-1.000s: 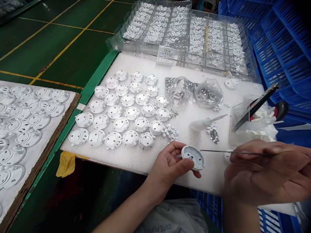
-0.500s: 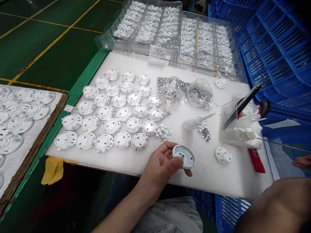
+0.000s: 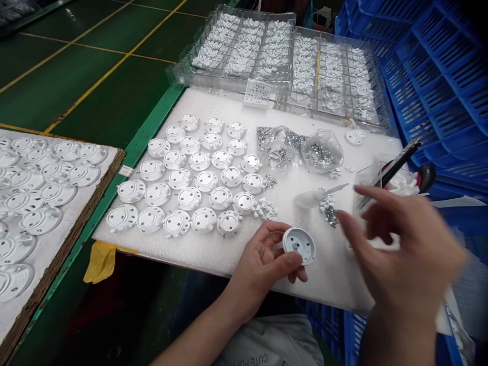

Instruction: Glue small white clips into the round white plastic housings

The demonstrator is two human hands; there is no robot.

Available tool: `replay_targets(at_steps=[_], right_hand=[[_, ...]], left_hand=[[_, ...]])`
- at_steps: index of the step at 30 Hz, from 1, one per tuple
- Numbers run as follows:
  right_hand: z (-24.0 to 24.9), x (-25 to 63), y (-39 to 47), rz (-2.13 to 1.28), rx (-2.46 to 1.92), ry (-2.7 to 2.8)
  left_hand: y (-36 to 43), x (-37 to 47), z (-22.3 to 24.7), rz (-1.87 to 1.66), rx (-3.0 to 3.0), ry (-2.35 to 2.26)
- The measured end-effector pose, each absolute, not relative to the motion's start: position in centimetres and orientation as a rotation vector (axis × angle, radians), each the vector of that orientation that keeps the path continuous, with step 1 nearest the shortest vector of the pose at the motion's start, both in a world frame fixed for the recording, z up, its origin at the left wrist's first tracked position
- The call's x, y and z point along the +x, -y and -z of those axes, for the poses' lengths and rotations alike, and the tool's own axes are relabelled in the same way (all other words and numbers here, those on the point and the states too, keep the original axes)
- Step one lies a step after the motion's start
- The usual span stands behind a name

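In the head view, my left hand (image 3: 263, 264) grips a round white plastic part (image 3: 300, 246) by its rim, hollow side facing up. My right hand (image 3: 404, 244), blurred, hangs over the right of the foam board with thumb and forefinger spread and nothing visible between them. Just left of its fingertips lie a small pile of dark metal pieces (image 3: 330, 217) and a white-tipped bottle (image 3: 308, 199). Rows of assembled round white parts (image 3: 206, 180) cover the board's left half. Small white pieces (image 3: 266, 209) are heaped beside them.
Plastic bags of metal bits (image 3: 322, 152) lie mid-board. Behind are clear trays (image 3: 244, 46) of white pieces. A clear holder with tools (image 3: 400, 165) is at the right, near blue crates (image 3: 438, 91). Another board of parts (image 3: 38, 188) stands left.
My right hand has risen from the lower right edge to over the board, its fingers now apart. My left hand still holds the round part. The view has shifted slightly.
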State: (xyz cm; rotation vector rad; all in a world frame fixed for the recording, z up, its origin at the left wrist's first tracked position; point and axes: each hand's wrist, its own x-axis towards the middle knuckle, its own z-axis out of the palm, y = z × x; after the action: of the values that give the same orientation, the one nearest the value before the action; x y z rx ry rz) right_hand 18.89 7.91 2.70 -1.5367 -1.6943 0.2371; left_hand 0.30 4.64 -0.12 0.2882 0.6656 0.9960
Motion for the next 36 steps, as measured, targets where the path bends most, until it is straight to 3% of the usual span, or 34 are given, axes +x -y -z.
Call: replay_targets(at_steps=[4,13,20,36], right_hand=[[-1.4,17.3,-10.5,-0.23,-1.525,1.868],[-1.2,17.1,-9.8,-1.034,-1.119,1.13],[-2.2,17.6,-9.6,-1.294,-1.028,1.129],[-2.3,17.4,-10.4,-1.293,-1.0,1.118]], left_hand=[[-4.1,0.3,0.3,-1.004,0.355,-0.688],[-5.0,-0.4,0.0,-1.222,1.2,-1.084],[-5.1,-0.5,1.3,-1.283,1.426,-1.136],[-5.0,-0.7,1.8,-1.365,1.684,-1.096]])
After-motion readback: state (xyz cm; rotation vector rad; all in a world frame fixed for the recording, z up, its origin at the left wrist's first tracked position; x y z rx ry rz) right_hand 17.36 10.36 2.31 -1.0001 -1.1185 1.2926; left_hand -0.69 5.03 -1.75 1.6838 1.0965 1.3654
